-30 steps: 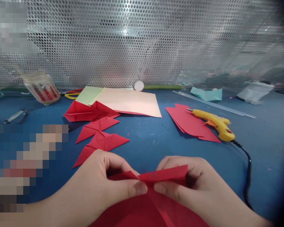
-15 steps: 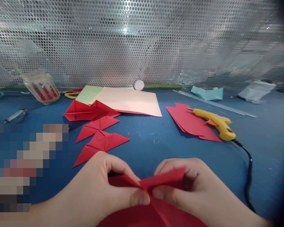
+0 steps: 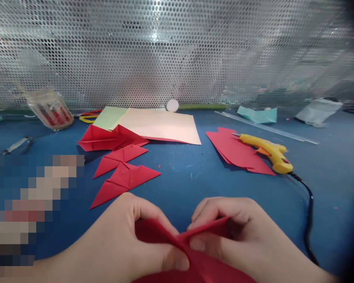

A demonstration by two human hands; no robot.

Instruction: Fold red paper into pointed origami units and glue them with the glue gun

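Between both hands is a sheet of red paper point(image 3: 215, 265) with creases and raised folded flaps, low in the middle of the view. My left hand point(image 3: 147, 236) pinches its left part between thumb and fingers. My right hand point(image 3: 233, 232) grips a raised flap on the right, its thumb close to the left thumb. Both hands hide part of the paper, and its lower edge runs out of view. Just beyond my left hand lie folded red paper pieces point(image 3: 126, 177) with pointed ends.
A yellow glue gun point(image 3: 264, 151) lies on flat red sheets point(image 3: 233, 147), its black cord trailing down right. Cream paper point(image 3: 162, 124), a jar point(image 3: 50, 110), yellow-handled scissors point(image 3: 88, 118) and a clear stick point(image 3: 268, 127) lie farther back, before a perforated metal panel point(image 3: 177, 55).
The left thumb has slid slightly down and right on the red paper. The flap in my right hand has tilted and shows less of its face.
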